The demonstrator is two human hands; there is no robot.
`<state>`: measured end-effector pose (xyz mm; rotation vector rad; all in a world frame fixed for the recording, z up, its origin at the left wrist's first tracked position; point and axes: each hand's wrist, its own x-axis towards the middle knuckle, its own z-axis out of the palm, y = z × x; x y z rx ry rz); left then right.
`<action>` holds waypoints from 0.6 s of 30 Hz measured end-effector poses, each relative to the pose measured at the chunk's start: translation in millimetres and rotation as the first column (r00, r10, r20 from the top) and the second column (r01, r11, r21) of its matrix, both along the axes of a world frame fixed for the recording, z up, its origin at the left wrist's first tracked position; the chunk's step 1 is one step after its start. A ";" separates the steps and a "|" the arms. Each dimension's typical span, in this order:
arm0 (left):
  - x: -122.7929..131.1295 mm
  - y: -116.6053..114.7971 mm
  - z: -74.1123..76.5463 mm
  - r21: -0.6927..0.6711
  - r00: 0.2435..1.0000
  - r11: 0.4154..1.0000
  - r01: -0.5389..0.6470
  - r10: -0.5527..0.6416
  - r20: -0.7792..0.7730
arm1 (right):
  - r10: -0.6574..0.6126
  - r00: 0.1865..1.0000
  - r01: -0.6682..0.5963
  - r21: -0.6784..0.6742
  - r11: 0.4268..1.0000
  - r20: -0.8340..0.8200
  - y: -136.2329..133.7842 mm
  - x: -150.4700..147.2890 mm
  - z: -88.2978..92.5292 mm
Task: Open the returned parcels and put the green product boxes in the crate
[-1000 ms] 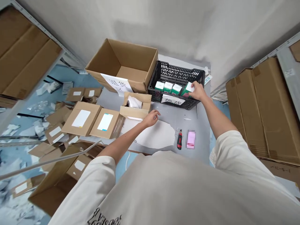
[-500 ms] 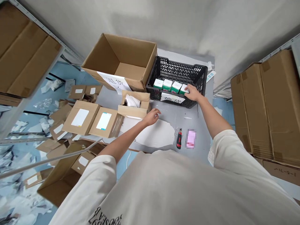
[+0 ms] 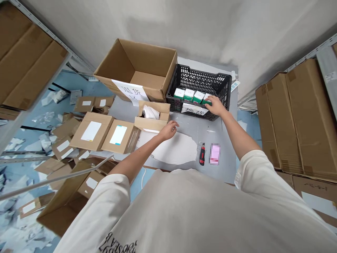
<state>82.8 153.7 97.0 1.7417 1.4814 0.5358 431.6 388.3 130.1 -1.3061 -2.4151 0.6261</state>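
Observation:
A black plastic crate [image 3: 226,82] holds several small green-and-white boxes [image 3: 189,95] in a row along its front side. My right hand [image 3: 215,105] reaches over the crate's front rim, its fingers closed on the rightmost green-and-white box [image 3: 207,99], which they partly cover. Over the table, my left hand [image 3: 169,130] hovers with its fingers loosely apart and nothing in them. It is close to a small opened carton [image 3: 149,123] with crumpled white paper [image 3: 151,112] inside. Below that hand lies a white sheet-like patch [image 3: 176,151].
A large open cardboard box [image 3: 155,75] stands left of the crate. Two labelled cartons [image 3: 92,131] sit at the table's left. A red-and-black utility knife [image 3: 202,154] lies beside a blurred pink item [image 3: 215,154]. Tall cartons [image 3: 286,119] stand at right; paper and boxes litter the floor at left.
The view has shifted slightly. My right hand stays at the rightmost box in the crate, and my left hand keeps nearly the same place over the table.

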 end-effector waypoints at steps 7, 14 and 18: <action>-35.6 -8.1 1.7 0.043 0.999 0.998 -0.049 0.049 0.003 | 0.126 0.971 -0.143 -0.068 0.987 -0.205 -68.9 -82.5 22.8; -114.1 -25.8 8.2 0.133 0.959 0.963 -0.236 0.253 -0.126 | -0.030 0.979 -0.040 -0.330 0.943 -0.203 -141.4 -171.3 -20.6; -163.7 -37.7 13.2 0.139 0.880 0.921 -0.363 0.388 -0.275 | -0.242 0.935 0.094 -0.474 0.875 -0.260 -176.8 -208.5 -43.4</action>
